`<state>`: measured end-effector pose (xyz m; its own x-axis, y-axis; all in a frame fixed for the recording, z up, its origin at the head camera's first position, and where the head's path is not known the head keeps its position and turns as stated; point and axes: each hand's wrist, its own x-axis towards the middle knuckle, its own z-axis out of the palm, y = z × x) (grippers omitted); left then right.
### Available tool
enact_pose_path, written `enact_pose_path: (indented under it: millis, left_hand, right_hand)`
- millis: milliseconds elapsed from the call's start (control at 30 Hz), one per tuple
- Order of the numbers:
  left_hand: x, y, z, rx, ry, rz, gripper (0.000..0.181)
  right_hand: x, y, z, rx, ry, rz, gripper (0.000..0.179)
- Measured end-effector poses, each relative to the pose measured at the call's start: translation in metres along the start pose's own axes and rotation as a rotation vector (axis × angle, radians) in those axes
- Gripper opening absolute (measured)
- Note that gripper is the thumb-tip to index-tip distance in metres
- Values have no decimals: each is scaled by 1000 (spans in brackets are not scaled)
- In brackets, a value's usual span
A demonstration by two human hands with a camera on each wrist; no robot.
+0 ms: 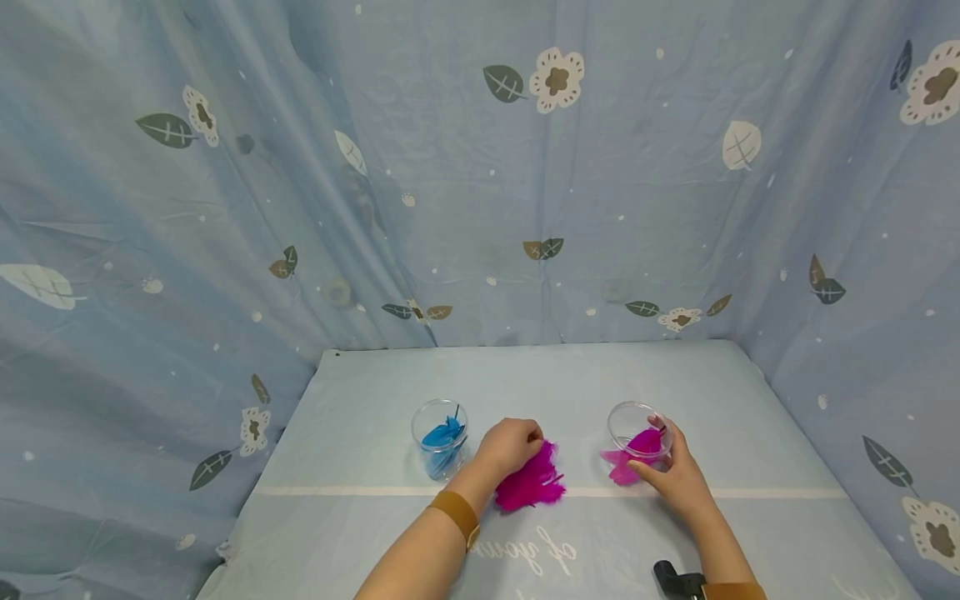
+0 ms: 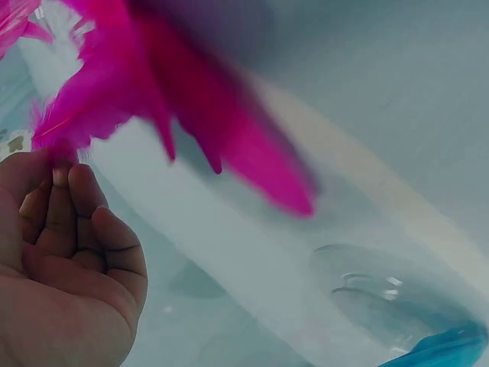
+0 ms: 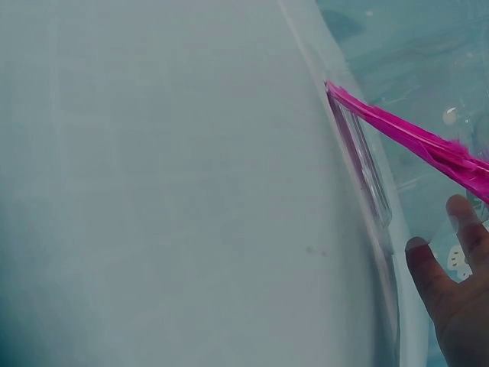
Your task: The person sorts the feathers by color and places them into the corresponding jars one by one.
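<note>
In the head view, a heap of magenta feathers (image 1: 531, 483) is at the middle of the table. My left hand (image 1: 512, 444) is at its upper edge. The left wrist view shows the thumb and fingertips of that hand (image 2: 72, 260) pinching the end of a magenta feather (image 2: 95, 115), with more feathers close by. On the right, a clear round jar (image 1: 624, 423) contains bright pink feathers (image 1: 645, 443). My right hand (image 1: 681, 477) holds this jar from its right side, thumb at the front. A long pink feather (image 3: 412, 136) crosses the right wrist view above the fingers.
Left of the heap stands another clear jar (image 1: 430, 414) with blue feathers (image 1: 444, 439) inside. A pale cloth with a white stripe covers the table (image 1: 375, 542). Behind and beside it hangs a blue patterned curtain (image 1: 450, 167).
</note>
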<state>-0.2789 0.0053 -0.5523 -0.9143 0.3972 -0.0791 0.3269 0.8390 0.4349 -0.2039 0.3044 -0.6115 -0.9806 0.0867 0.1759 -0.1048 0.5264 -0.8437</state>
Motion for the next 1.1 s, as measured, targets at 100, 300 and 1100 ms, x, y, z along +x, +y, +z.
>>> enact_pose_path:
  millis: [100,300,1100]
  left_hand:
    - [1,3,-3,4,1,8,14]
    - [2,10,-10,2,-3,1,15]
    - [21,71,-65,30,176,206,16]
  right_hand:
    - [0,0,0,-1,2,-2,98]
    - [1,0,1,1,5,-7,98]
    - [-1,0,0,-4,4,5,100]
